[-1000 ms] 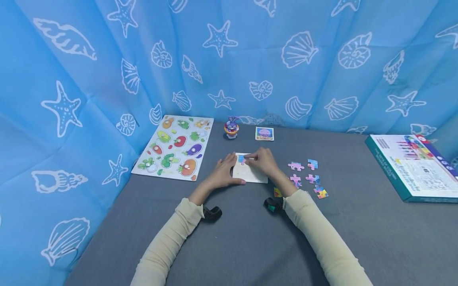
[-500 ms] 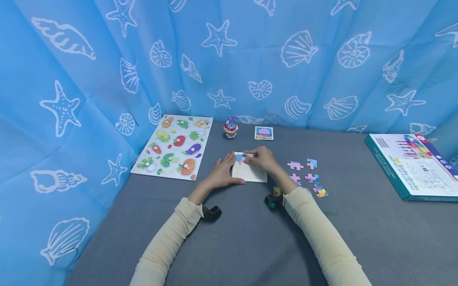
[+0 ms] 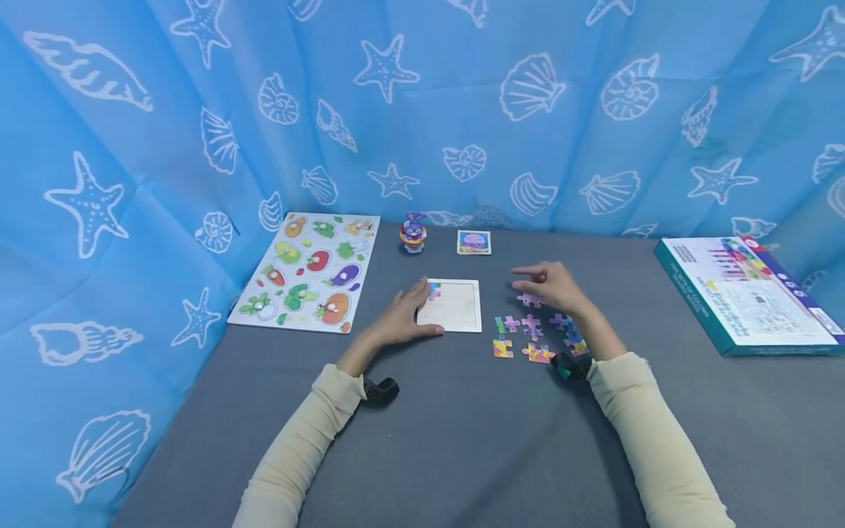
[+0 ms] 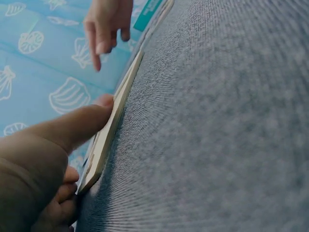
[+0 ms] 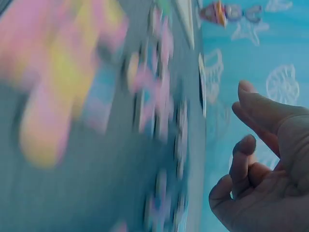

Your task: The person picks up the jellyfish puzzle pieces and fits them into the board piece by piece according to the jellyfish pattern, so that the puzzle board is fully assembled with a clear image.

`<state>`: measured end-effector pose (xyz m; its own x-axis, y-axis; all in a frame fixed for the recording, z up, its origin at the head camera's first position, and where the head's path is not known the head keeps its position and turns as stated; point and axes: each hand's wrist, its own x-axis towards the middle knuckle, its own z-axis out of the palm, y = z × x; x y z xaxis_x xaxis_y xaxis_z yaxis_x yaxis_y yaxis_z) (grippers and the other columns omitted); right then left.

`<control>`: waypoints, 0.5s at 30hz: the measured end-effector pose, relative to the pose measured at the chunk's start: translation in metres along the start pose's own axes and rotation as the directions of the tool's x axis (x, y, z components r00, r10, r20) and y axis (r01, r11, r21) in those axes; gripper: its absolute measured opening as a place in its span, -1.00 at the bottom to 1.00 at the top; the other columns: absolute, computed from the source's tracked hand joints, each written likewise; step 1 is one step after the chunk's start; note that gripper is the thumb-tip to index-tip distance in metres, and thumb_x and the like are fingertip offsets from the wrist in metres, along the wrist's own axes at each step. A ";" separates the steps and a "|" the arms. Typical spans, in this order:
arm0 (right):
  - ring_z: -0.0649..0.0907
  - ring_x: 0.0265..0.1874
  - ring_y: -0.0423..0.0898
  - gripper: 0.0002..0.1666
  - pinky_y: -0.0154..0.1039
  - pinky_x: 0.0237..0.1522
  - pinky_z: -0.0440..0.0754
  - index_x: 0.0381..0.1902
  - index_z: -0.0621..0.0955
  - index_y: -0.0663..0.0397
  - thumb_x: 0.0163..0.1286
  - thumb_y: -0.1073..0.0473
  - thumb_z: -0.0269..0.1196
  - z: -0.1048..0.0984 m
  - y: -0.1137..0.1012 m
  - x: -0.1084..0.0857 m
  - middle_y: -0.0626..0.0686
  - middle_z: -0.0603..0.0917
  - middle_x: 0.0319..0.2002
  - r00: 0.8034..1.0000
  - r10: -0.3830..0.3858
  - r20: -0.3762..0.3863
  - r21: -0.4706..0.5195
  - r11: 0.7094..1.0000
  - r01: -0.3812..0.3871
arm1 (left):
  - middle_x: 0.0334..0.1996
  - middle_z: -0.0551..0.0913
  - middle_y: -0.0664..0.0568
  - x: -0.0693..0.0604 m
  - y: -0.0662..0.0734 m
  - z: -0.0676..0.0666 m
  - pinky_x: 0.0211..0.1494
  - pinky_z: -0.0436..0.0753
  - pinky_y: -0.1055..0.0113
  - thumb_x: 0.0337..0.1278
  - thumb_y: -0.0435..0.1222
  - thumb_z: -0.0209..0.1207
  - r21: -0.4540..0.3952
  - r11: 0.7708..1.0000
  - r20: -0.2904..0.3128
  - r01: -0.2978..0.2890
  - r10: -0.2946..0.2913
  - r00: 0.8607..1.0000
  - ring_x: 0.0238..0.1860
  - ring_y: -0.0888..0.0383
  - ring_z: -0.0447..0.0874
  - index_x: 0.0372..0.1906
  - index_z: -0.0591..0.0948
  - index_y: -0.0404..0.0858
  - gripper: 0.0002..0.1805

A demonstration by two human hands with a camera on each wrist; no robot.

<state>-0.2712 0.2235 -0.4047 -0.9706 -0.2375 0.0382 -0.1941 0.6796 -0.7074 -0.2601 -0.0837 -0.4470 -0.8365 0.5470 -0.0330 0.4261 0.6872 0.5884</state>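
A shallow square wooden puzzle tray point(image 3: 455, 306) lies on the grey cloth, with a blue-and-pink jigsaw piece point(image 3: 434, 291) in its far left corner. My left hand point(image 3: 399, 317) holds the tray's left side, thumb at the near edge and fingers at the far left corner. In the left wrist view the thumb point(image 4: 79, 123) rests on the tray's wooden edge point(image 4: 113, 123). Above the loose pieces hovers my right hand point(image 3: 554, 286), index finger and thumb extended and apart, nothing between them. Below it lie several jigsaw pieces point(image 3: 532, 327), partly hidden by the hand and blurred in the right wrist view.
A vegetable peg board point(image 3: 304, 271) lies at the left. Behind the tray stand a small purple figurine point(image 3: 413, 233) and a square jellyfish picture point(image 3: 474, 242). A flat teal-sided box point(image 3: 752, 293) sits at the right. A blue shell-print curtain point(image 3: 422, 110) closes off the back.
My right hand has left the tray and moved right, over the loose pieces. The jigsaw piece stays in the tray's corner. The left hand keeps its hold; the head view has shifted slightly.
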 end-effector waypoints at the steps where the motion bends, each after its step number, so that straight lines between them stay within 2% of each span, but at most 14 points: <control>1: 0.29 -0.58 -0.13 -0.55 -0.31 -0.58 0.27 0.05 0.58 0.21 0.25 0.10 0.24 -0.004 0.004 -0.003 0.05 0.32 -0.55 1.000 0.002 0.000 -0.014 1.000 -0.002 | 0.47 -0.17 -0.08 0.000 -0.001 0.000 0.47 -0.23 -0.01 -0.02 0.04 0.25 0.002 1.000 0.002 -0.003 0.003 1.000 0.48 0.07 -0.23 0.43 -0.08 -0.31 0.06; 5: 0.26 -0.51 -0.07 -0.57 -0.27 -0.50 0.23 0.03 0.59 0.24 0.23 0.14 0.26 -0.015 0.020 -0.012 0.06 0.29 -0.52 1.000 0.023 0.015 -0.070 0.997 -0.022 | 0.47 -0.19 -0.09 0.000 -0.002 0.000 0.46 -0.23 -0.04 0.00 0.04 0.23 0.017 1.000 0.017 -0.011 0.011 1.000 0.48 0.06 -0.26 0.43 -0.09 -0.32 0.05; 10: 0.27 -0.50 -0.07 -0.51 -0.27 -0.48 0.22 0.02 0.60 0.23 0.12 0.14 0.34 -0.019 0.034 -0.018 0.04 0.29 -0.53 0.997 0.060 0.041 -0.137 0.989 -0.054 | 0.47 -0.20 -0.09 0.000 -0.003 -0.001 0.46 -0.22 -0.05 0.01 0.05 0.23 0.042 0.999 0.022 -0.015 0.014 1.000 0.48 0.06 -0.26 0.43 -0.09 -0.33 0.05; 15: 0.26 -0.47 -0.04 -0.47 -0.24 -0.45 0.19 0.03 0.59 0.21 0.09 0.11 0.37 -0.019 0.038 -0.022 0.06 0.29 -0.51 0.993 0.106 0.055 -0.140 0.985 -0.097 | 0.47 -0.20 -0.09 0.001 -0.001 0.000 0.46 -0.21 -0.04 0.00 0.08 0.22 0.058 0.998 0.034 -0.009 0.007 0.999 0.48 0.07 -0.27 0.43 -0.09 -0.32 0.06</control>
<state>-0.2600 0.2678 -0.4193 -0.9765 -0.2018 -0.0757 -0.1167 0.7901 -0.6017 -0.2612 -0.0838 -0.4473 -0.8213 0.5678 -0.0558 0.4531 0.7085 0.5411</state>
